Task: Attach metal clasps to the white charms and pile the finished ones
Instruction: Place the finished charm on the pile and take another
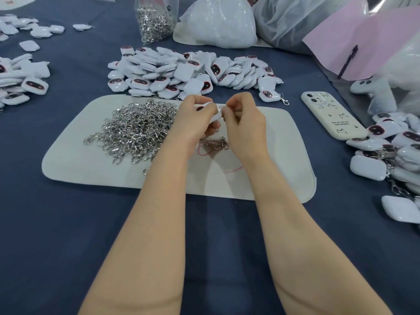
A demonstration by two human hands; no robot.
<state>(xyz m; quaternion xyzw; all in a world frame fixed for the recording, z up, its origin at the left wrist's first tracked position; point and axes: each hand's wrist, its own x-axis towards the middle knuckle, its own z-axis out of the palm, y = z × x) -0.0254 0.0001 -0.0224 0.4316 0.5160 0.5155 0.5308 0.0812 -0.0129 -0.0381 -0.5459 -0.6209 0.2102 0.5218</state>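
Left hand (pixel 195 117) grips 1 glossy white charm with a dark red face (pixel 212 110) over the pale felt mat (pixel 91 160). Right hand (pixel 243 117) fingers pinch narrow at the charm's right edge; what they hold is hidden. The heap of silver metal clasps (pixel 136 130) sits just left of the left hand, and the print on the cream phone case (pixel 331 117) is unreadable.

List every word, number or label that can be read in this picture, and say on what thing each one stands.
Phone case: two short lines of dark print, too blurred to read.
Bag of clasps: a dark handwritten mark near its top, perhaps a number, not legible.
White charm: a face picture only, no words.
So no text can be read.
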